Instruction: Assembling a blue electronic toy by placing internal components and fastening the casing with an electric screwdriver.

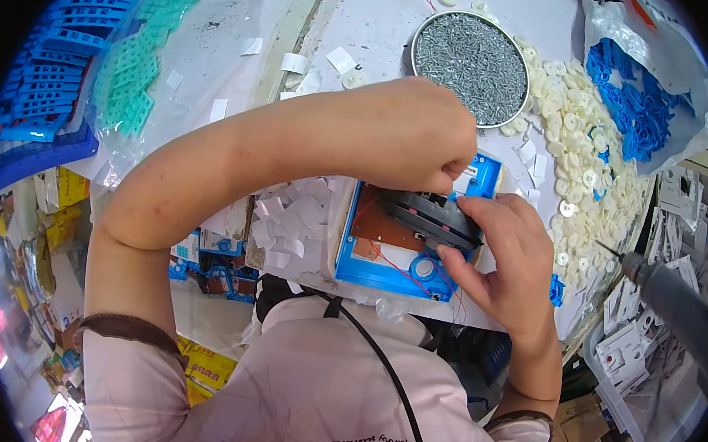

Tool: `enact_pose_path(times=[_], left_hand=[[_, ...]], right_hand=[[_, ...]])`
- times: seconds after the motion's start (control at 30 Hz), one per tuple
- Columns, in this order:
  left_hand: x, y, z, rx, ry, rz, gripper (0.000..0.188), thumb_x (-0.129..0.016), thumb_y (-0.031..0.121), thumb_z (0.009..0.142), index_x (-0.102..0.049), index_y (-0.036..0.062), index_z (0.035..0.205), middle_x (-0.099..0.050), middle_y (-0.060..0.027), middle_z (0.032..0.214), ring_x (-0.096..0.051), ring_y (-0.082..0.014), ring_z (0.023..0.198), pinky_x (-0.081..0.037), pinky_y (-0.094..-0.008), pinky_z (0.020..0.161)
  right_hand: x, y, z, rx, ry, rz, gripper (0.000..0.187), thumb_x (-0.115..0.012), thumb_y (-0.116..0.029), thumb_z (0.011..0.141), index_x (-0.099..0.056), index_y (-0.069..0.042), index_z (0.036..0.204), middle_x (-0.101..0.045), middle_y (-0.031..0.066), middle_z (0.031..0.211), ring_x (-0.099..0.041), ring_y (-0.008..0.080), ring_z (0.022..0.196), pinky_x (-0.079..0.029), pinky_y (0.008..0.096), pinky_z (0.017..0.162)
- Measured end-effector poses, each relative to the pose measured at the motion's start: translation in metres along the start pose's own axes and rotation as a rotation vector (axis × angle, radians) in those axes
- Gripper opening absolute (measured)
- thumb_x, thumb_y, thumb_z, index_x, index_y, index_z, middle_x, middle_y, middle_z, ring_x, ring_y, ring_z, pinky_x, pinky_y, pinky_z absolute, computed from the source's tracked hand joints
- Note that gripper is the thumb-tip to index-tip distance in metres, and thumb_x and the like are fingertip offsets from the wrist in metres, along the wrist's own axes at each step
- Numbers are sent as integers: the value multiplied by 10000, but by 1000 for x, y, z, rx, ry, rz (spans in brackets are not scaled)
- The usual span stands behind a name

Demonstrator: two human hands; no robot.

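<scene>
A shallow blue plastic casing (350, 280) lies on the table in front of me, with a brown board (382, 229) and thin red wires inside. Over it a dark, round plastic part (420, 212) is held tilted. My right hand (510, 247) grips this part at its right edge, thumb below and fingers above. My left hand (435, 136) reaches across from the left, its fingers curled closed just above the same part. What its fingertips pinch, if anything, is hidden behind the fist.
A round tin (472, 65) full of small screws stands beyond my hands. White plastic discs (570, 129) are heaped at right, near a bag of blue parts (638, 97). A grey power screwdriver (669, 296) juts in at right. Paper slips (293, 217), green parts (139, 66) and blue strips (53, 68) lie left.
</scene>
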State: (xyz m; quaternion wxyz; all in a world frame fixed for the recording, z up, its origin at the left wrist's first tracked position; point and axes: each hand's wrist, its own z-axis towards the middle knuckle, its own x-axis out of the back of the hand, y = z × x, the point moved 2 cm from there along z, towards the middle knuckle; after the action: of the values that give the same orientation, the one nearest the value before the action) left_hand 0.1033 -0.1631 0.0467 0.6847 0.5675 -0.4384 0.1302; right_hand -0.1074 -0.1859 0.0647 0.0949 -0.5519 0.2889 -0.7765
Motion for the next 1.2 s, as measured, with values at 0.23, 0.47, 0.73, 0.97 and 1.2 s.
enact_pose_path(times=[0.23, 0.47, 0.73, 0.97, 1.2], left_hand=[[0, -3, -2, -43, 117, 64, 116, -704, 139, 786, -696, 26, 762, -673, -140, 755, -674, -348, 739, -536, -440, 693], [10, -6, -12, -11, 161, 11, 109, -722, 151, 811, -693, 49, 786, -647, -95, 778, -661, -322, 771, -515, -430, 720], [-12, 4, -10, -22, 136, 231, 113, -760, 190, 797, -700, 94, 800, -642, -43, 823, -656, -238, 869, -444, -405, 834], [-9, 4, -15, -98, 239, 184, 103, -742, 162, 817, -664, 96, 819, -618, -33, 818, -626, -235, 827, -433, -398, 820], [2, -8, -51, -167, 315, -110, 104, -750, 120, 845, -653, 99, 874, -593, -29, 839, -585, -238, 795, -408, -387, 822]], right_hand=[[-4, -3, -3, 54, 36, -43, 489, -841, -142, 731, -650, 10, 1154, -703, 166, 1039, -645, 369, 888, -540, 453, 806], [-10, -7, -3, 43, 51, 9, 488, -844, -142, 739, -658, 15, 1162, -714, 178, 1081, -678, 360, 945, -543, 498, 894], [-13, -6, -7, 20, 23, 9, 546, -861, -144, 745, -619, -3, 1213, -720, 180, 1102, -680, 366, 967, -509, 534, 950], [-14, -4, -9, 14, 25, -7, 500, -830, -189, 779, -642, -7, 1205, -697, 150, 1132, -653, 340, 991, -509, 517, 933], [-18, -4, -5, -18, 78, 68, 480, -856, -171, 752, -627, -26, 1147, -696, 131, 1080, -649, 328, 949, -516, 498, 911]])
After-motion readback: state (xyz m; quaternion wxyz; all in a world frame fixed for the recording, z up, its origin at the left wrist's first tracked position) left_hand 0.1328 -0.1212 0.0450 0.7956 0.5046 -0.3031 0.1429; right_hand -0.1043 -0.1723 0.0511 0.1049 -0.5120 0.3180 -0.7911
